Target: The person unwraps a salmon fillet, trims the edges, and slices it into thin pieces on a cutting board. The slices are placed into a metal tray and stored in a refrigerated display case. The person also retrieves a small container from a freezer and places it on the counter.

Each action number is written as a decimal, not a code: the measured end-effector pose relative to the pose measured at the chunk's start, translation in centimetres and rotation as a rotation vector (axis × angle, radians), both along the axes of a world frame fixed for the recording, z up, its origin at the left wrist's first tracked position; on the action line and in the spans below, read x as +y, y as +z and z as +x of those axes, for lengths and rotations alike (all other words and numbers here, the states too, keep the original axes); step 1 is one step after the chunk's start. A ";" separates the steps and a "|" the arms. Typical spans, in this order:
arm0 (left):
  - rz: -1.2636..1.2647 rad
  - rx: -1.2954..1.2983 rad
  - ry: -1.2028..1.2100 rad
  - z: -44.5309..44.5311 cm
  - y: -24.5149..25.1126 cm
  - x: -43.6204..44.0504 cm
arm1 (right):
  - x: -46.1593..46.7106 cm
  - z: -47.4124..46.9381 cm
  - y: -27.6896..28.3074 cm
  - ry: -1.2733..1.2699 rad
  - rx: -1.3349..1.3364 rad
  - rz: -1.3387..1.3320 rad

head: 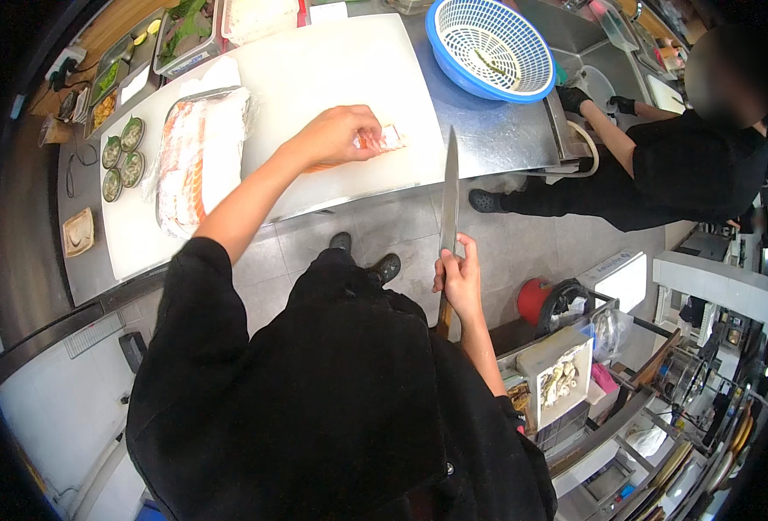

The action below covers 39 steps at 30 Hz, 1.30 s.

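Note:
With fingers curled, my left hand (345, 133) grips a pale pink and orange piece of fish (392, 138), probably salmon, at the near edge of a white cutting board (358, 65). A strip of orange flesh (322, 167) shows below that hand, partly hidden by it. My right hand (460, 273) holds a long, narrow-bladed kitchen knife (450, 189) away from the board, over the floor. Its blade points forward, and the tip reaches in front of the steel counter. Left of my left forearm, a tray of salmon fillets (185, 156) sits partly wrapped in clear film.
A blue basin with a white colander (491, 52) stands on the steel counter (488, 140). Several small cups (123, 159) sit at the board's left end, near food containers (189, 32). At right, a co-worker in black (690, 169) works with gloved hands at a sink.

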<state>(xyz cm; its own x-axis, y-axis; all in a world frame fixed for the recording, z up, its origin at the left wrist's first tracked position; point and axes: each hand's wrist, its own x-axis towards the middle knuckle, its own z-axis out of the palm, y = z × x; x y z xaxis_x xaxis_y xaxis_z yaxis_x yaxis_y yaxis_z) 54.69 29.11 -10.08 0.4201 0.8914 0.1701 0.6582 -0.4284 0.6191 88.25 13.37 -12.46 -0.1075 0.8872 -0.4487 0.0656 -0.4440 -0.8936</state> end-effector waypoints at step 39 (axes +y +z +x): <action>0.445 -0.040 0.379 -0.2 -6.3 -6.8 | 2.9 -13.4 -1.1 0.338 -0.625 0.721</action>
<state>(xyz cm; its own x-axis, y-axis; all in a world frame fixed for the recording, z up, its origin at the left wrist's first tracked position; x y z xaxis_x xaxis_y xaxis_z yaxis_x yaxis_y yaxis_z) 54.53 22.35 -16.43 0.0717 0.8176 0.5714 0.7960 -0.3920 0.4611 74.90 16.24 -13.58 -0.3326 0.9354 0.1201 0.6359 0.3165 -0.7039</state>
